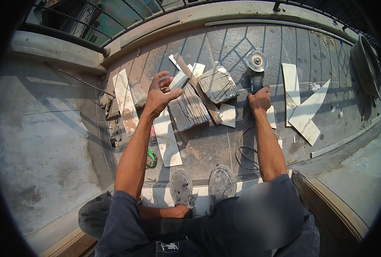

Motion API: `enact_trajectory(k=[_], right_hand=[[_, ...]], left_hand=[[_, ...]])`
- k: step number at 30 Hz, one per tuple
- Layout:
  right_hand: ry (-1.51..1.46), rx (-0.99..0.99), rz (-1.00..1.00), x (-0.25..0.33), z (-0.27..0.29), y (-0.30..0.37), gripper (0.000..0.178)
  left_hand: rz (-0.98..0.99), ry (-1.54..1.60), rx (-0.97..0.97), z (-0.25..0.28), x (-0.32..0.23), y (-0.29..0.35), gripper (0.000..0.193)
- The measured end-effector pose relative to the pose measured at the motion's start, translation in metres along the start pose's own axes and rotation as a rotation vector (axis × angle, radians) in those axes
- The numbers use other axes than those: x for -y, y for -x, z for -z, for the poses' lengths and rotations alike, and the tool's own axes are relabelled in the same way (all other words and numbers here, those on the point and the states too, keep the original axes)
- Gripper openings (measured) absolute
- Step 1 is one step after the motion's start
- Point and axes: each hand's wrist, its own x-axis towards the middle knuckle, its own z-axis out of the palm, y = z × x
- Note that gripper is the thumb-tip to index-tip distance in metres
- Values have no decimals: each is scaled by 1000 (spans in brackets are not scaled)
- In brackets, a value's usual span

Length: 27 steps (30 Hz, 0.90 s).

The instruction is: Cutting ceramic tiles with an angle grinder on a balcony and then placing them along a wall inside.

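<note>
Left hand: left hand (159,95) pinches a small tile strip (179,80) between thumb and fingers, the remaining fingers spread above it.
Strip: held just past the fingertips, above the grooved slab (190,109); long axis runs up and to the right.
Right hand: right hand (259,98) is closed round the body of the grinder (256,70), which rests on the floor.
Grinder: points straight away from the right hand, disc at the far end.
Key relation: strip lies well to the left of the disc, with the stone block (217,85) between them; the right hand is nearer the disc.
Hard to see: grinder handle is covered by the hand; its cable (245,150) loops back under the right forearm; strip's lower end sits behind the fingers.
</note>
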Motion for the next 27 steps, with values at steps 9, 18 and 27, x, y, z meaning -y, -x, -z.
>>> enact_trajectory(k=[9, 18, 27], right_hand=[[-32, -23, 90, 14, -2, 18, 72], [-440, -114, 437, -25, 17, 107, 50], [-672, 405, 438, -32, 18, 182, 38]], left_hand=[[-89, -175, 36, 13, -21, 19, 84], [392, 370, 283, 48, -58, 78, 70], [349, 177, -344, 231, -87, 174, 50]])
